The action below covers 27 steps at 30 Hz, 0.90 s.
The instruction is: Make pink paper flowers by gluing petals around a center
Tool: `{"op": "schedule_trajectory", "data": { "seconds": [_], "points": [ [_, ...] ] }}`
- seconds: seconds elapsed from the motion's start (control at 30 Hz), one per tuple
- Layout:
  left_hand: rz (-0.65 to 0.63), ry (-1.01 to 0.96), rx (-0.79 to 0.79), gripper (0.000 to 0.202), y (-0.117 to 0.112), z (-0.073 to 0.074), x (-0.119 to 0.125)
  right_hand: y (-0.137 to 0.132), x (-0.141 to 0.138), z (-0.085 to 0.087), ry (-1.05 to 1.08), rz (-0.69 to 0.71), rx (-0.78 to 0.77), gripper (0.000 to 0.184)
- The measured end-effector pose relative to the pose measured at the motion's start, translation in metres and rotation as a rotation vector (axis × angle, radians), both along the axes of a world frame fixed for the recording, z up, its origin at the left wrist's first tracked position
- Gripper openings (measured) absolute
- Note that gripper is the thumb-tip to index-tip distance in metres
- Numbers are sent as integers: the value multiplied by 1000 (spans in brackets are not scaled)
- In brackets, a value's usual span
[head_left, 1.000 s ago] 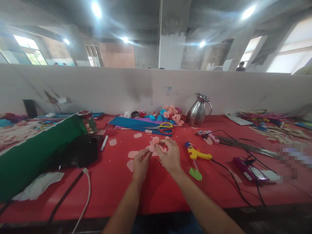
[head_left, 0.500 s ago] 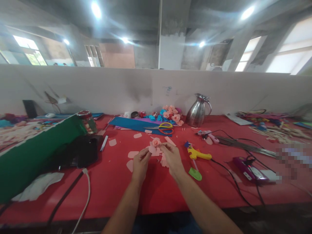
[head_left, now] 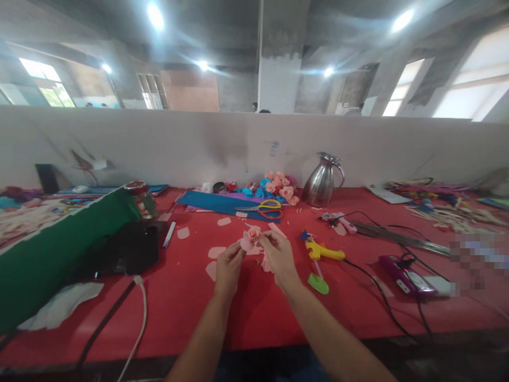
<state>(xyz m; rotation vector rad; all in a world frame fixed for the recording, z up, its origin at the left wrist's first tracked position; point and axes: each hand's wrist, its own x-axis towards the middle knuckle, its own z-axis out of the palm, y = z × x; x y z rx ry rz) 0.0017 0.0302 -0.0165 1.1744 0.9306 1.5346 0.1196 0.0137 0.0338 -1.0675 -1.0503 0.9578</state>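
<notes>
Above the near middle of the red surface [head_left: 262, 323], a pink flower [head_left: 253, 234] is held up between two bare hands. The left hand [head_left: 228, 268] pinches its lower left petal between thumb and fingers; the right hand [head_left: 280, 259] pinches its right edge, fingers bent. The flower looks partly made: a tightly coiled heart is formed and a few broad petals flare round it, while loose pink pieces [head_left: 217, 252] lie about, cut but unattached. How many it lacks cannot be told. At the back, a bunch of flowers [head_left: 281, 185], pink and blue, appears finished.

The petals look thin and matt, like crepe paper, with rounded edges; the loose pieces are flat, some round-cornered, some tapering. A smooth blue sheet [head_left: 202, 201] lies behind, scissors [head_left: 264, 208] with yellow and red handles across it. To the right rest a yellow plastic glue gun [head_left: 326, 252] and, farther back, a shiny, tapering metal jug [head_left: 319, 183].
</notes>
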Motion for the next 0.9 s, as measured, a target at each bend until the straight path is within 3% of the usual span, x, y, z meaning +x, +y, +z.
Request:
{"op": "schedule_trajectory", "data": {
  "seconds": [0.47, 0.7, 0.9],
  "points": [
    [-130, -147, -45, 24, -3, 2, 1, -13, -14, -6, 427, 58, -106, 13],
    [-145, -129, -78, 27, -2, 0, 0, -12, -8, -4, 260, 1, -63, 17],
    [-135, -179, -84, 23, -2, 2, 2, -17, -9, -3, 238, 53, -41, 16]
  ]
}}
